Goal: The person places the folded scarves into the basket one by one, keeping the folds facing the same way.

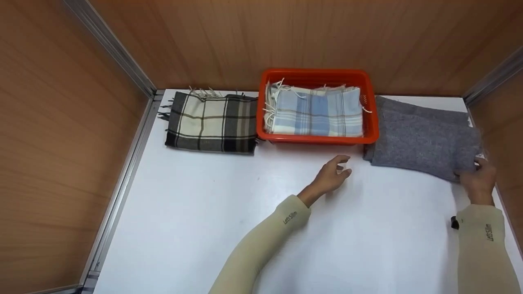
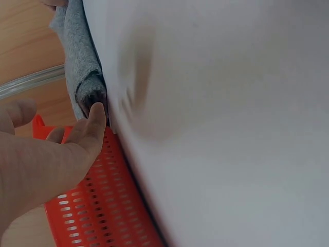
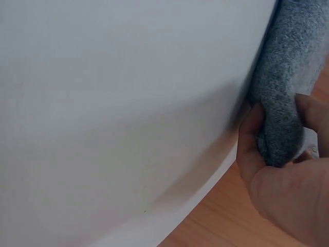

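A folded grey scarf [image 1: 425, 141] lies right of the red basket [image 1: 318, 140]. My right hand [image 1: 478, 179] grips its near right corner. In the right wrist view, thumb and fingers pinch the thick grey fold [image 3: 280, 121] between them. My left hand [image 1: 331, 175] hovers over the table in front of the basket, fingers loosely bent and holding nothing. The left wrist view shows that hand [image 2: 56, 159] before the basket's slotted wall [image 2: 110, 190], with the rolled edge of the grey scarf [image 2: 85, 62] beyond. Inside the basket lies a folded blue-and-white plaid scarf [image 1: 316, 112] with fringe.
A folded black, cream and brown plaid scarf [image 1: 212, 122] lies left of the basket. Wooden panels [image 1: 229, 45] enclose the white table [image 1: 184, 212] at the back and both sides, with metal rails [image 1: 118, 179] along the left edge.
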{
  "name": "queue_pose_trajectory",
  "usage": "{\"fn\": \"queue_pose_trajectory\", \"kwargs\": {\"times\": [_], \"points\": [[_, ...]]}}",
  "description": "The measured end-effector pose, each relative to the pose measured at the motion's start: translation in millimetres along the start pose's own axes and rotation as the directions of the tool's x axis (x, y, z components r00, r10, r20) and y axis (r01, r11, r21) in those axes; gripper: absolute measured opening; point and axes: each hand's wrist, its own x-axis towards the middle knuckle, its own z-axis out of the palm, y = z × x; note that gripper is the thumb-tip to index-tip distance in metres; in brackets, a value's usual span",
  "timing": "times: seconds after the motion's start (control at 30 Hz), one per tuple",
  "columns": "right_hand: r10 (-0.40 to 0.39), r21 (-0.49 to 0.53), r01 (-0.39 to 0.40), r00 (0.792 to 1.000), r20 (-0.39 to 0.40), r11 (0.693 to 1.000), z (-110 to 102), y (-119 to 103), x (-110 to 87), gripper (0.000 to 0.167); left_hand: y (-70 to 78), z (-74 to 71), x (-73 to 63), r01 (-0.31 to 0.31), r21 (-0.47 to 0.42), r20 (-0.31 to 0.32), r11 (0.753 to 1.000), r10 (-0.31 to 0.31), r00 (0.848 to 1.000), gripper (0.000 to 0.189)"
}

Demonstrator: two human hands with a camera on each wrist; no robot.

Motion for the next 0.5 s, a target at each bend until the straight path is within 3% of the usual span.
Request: {"fn": "queue_pose_trajectory", "kwargs": {"times": [0.3, 0.5], "points": [[-0.071, -0.036, 0.072, 0.997, 0.023, 0.997, -6.2, 10.6, -5.3, 0.065, 2.2, -0.3, -2.6, -0.004, -0.003, 0.010, 1.000, 0.004, 1.000, 0.045], [-0.045, -0.039, 0.047, 0.998, 0.036, 0.998, -7.0, 14.7, -10.4, 0.066, 1.8, 0.3, -3.5, 0.001, 0.006, 0.020, 1.000, -0.002, 1.000, 0.046]]}}
